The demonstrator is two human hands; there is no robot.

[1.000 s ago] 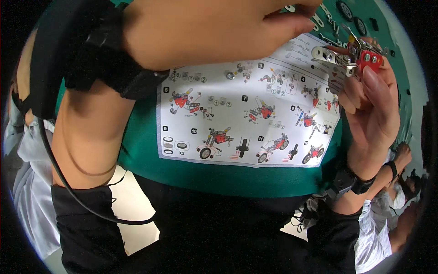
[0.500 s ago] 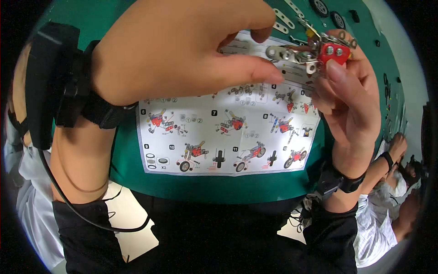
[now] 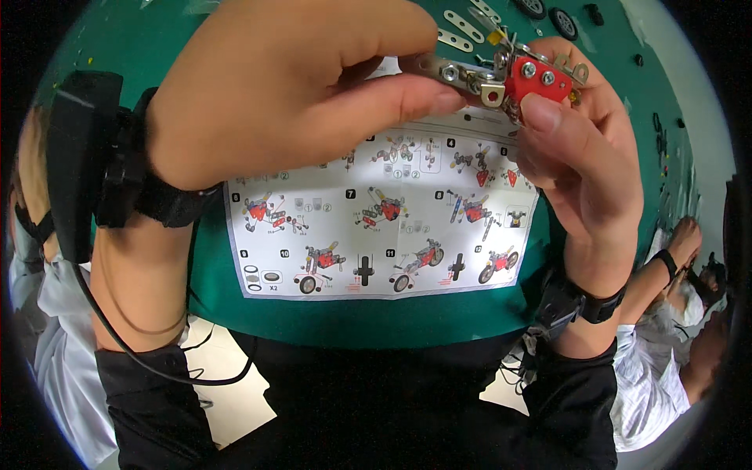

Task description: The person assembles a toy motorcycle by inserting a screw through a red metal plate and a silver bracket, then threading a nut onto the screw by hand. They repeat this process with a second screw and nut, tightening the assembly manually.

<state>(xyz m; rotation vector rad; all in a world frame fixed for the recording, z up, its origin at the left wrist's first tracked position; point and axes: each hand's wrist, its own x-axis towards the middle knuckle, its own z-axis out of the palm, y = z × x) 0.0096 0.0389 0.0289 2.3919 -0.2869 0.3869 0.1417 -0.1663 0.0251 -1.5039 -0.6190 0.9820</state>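
Up over the far edge of the instruction sheet [image 3: 423, 262] is a partly built metal model motorcycle [image 3: 539, 78], with red plates, silver perforated strips, bolts and a bit of yellow. My right hand [image 3: 591, 149] grips its red body from the right, thumb pressed on the near face. From the left, my left hand [image 3: 290, 94] closes its thumb and fingers round the end of the silver strips that stick out. Those fingertips are partly hidden behind the strips and the hand itself. The sheet lies flat below both hands and shows numbered assembly drawings.
Loose perforated metal strips [image 3: 462, 27] lie beyond the model on the green table [image 3: 258, 315]. Black wheels [image 3: 563, 24] and a small black part [image 3: 594, 14] are at the far right. Another person's hand [image 3: 686, 235] shows at the right rim. A cable hangs by my left arm.
The model has moved left and slightly away from me in my right hand. My left thumb and fingers, apart from the strips before, now close on their end.
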